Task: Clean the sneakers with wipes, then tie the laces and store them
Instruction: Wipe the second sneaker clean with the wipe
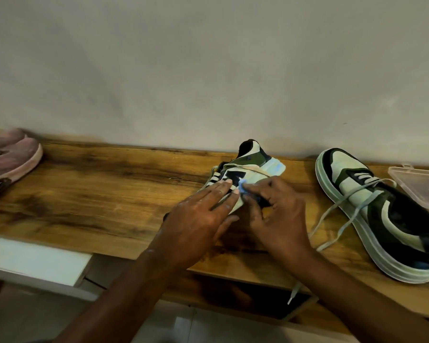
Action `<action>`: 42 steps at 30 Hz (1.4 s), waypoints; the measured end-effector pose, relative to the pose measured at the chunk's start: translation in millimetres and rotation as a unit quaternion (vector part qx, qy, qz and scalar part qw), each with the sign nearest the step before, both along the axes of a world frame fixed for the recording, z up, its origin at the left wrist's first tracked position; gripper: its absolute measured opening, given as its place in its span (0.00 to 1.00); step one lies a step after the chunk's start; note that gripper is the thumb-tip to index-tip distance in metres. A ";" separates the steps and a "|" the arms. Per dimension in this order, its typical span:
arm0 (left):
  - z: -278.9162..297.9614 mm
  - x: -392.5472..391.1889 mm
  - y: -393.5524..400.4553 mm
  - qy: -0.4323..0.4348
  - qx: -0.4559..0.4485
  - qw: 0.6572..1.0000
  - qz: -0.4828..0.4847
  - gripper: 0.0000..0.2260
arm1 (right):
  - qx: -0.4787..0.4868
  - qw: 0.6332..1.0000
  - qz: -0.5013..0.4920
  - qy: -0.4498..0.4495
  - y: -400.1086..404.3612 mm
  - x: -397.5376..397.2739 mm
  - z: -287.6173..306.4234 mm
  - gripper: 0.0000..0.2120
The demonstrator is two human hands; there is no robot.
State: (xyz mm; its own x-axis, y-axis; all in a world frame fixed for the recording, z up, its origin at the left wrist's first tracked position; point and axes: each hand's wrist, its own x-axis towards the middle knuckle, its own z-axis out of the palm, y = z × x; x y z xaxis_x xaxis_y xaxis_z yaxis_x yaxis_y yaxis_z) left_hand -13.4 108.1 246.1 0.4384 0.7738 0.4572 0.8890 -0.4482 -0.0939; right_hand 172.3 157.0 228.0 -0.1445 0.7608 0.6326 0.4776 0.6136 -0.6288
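Observation:
A green, black and pale sneaker [254, 160] lies on its side on the wooden shelf top [104, 184], heel toward the wall. My left hand [201, 214] rests flat on its laced front with the fingers straight. My right hand [280, 211] pinches a small pale-blue wipe [243, 188] against the sneaker's side panel. The matching sneaker [382, 219] stands upright to the right, and its loose grey laces [337, 219] trail over the shelf edge.
A clear plastic box [421, 186] sits at the far right by the wall. A pair of pink sneakers [8, 159] stands at the far left. A white panel [35, 261] juts out below the shelf at left. A plain wall rises behind.

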 end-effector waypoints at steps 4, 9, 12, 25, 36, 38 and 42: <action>0.7 -0.6 0.5 -0.006 0.001 1.000 -0.003 0.22 | 0.014 0.999 0.021 -0.026 10.9 10.9 -1.0 0.13; -0.9 -0.8 -1.8 -0.018 -0.006 1.000 -0.017 0.22 | -0.047 0.994 -0.098 -0.024 43.1 34.6 -1.5 0.13; -1.4 -2.9 -1.2 -0.030 -0.010 0.999 -0.020 0.21 | -0.015 0.999 -0.032 -0.015 17.8 15.7 -0.3 0.12; -5.1 -12.8 -0.7 -0.057 -0.019 0.996 -0.064 0.19 | -0.007 0.998 -0.061 -0.017 24.8 17.9 -1.0 0.13; -6.8 -16.8 -1.1 -0.061 -0.011 0.995 -0.082 0.18 | -0.007 0.997 -0.079 -0.025 38.2 31.5 -0.4 0.13; -6.7 -17.2 -1.0 -0.064 -0.012 0.995 -0.080 0.18 | 0.002 0.997 -0.068 -0.025 26.5 21.4 -1.1 0.13; -5.2 -19.2 1.1 -0.069 -0.010 0.994 -0.080 0.18 | 0.017 0.999 0.047 -0.019 -11.4 -1.2 0.3 0.14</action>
